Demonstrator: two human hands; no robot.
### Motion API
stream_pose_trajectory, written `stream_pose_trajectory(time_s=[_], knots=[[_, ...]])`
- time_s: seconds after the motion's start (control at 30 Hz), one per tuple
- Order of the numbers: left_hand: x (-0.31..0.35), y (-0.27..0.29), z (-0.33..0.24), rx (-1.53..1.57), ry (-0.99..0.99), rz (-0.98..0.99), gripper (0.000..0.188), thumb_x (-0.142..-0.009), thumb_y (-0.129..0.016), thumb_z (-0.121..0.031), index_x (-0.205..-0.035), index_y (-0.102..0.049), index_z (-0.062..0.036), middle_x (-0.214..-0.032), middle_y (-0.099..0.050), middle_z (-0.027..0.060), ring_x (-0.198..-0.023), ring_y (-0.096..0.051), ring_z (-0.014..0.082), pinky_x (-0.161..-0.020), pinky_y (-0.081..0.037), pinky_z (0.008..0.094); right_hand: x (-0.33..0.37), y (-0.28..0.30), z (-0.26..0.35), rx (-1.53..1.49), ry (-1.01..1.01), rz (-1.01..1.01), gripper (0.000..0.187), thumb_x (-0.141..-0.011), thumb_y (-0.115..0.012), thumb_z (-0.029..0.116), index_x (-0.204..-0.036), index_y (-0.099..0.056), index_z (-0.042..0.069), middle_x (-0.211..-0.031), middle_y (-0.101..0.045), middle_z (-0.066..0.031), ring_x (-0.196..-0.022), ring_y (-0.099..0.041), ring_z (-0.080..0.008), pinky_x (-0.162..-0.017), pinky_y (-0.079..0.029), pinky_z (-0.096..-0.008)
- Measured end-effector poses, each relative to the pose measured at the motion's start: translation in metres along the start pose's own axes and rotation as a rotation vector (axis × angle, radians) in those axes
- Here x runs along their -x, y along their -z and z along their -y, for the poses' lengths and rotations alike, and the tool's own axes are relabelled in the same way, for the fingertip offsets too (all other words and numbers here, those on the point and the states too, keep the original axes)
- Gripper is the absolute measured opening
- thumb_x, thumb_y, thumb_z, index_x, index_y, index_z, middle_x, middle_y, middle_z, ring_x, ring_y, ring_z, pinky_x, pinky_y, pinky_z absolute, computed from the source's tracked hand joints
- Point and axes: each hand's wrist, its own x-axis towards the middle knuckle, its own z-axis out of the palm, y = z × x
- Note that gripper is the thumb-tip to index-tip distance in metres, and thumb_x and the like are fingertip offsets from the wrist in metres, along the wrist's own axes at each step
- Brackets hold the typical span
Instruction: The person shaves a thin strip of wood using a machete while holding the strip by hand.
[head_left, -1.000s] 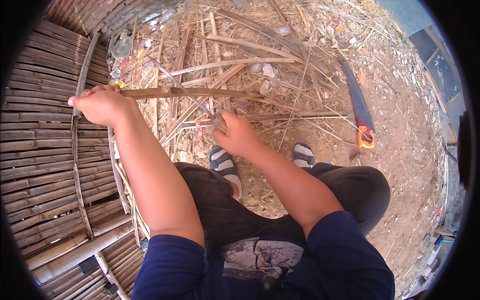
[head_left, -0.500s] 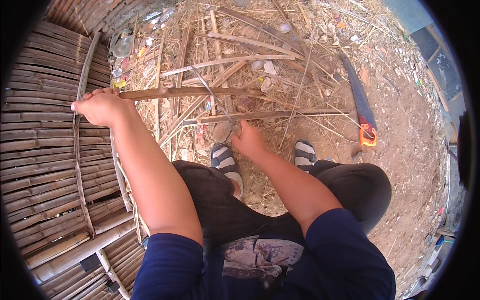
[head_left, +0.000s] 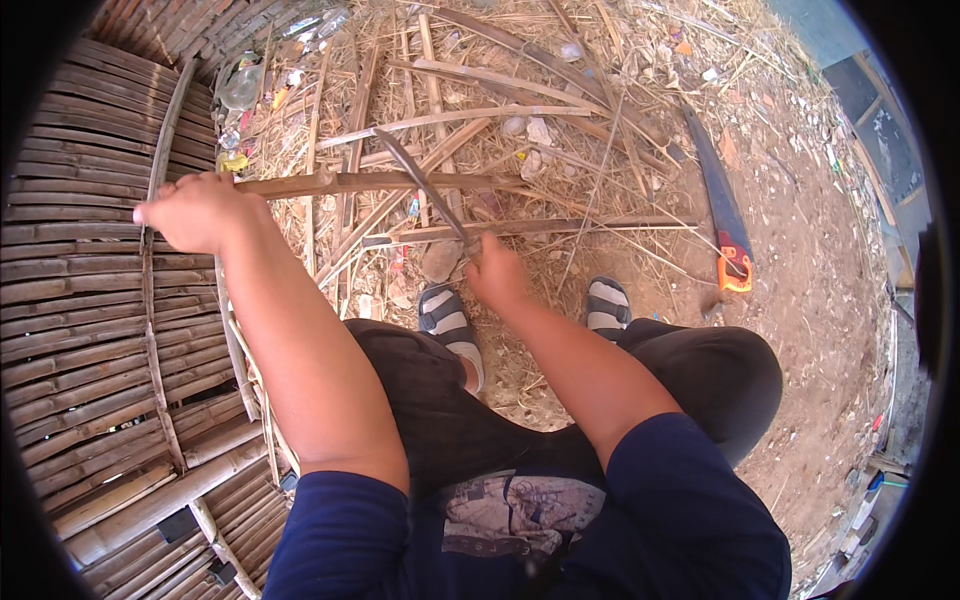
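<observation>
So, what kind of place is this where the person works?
It looks like an outdoor yard for hand work on bamboo. The bare dirt ground is strewn with split strips and straw, a slatted bamboo platform lies at the left, and a hand saw rests on the soil.

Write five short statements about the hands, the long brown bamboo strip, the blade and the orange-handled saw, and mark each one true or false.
1. The left hand grips one end of the long brown bamboo strip. True.
2. The right hand is empty. False: it holds a thin dark metal blade that slants up across the strip.
3. The handsaw with the orange handle lies on the bare dirt to the person's right, out of both hands. True.
4. Both feet are bare. False: each wears a grey striped sandal.
5. The woven bamboo panel lies on the person's right. False: it is on the left, under the left arm.
</observation>
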Motion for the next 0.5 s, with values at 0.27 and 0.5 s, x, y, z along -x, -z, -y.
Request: stream_pose_trajectory(time_s=[0.27,0.5], knots=[[-0.014,0.007,0.008,-0.011,-0.072,0.080,0.045,-0.109,-0.026,-0.047,-0.084,-0.038,-0.0115,-0.064,-0.035,0.0002,-0.053,-0.026,0.0157,-0.049,-0.027,0.0317,-0.001,0.007,0.004,-0.522,-0.007,0.105,0.034,-0.082,-0.071,0.023,-0.106,-0.064,0.000,-0.095,-0.071,-0.0269,-0.090,-0.069,-0.0438,-0.080,-0.054,-0.0512],[-0.007,0.002,0.002,-0.003,-0.075,0.077,0.045,-0.107,-0.027,-0.048,-0.080,-0.037,-0.0139,-0.063,-0.034,-0.0017,-0.055,-0.027,0.0146,-0.052,-0.027,0.0313,0.015,0.052,0.080,-0.449,0.395,0.056,0.038,-0.083,-0.072,0.017,-0.116,-0.061,0.002,-0.080,-0.068,-0.0224,-0.073,-0.067,-0.0409,-0.066,-0.052,-0.0433]])
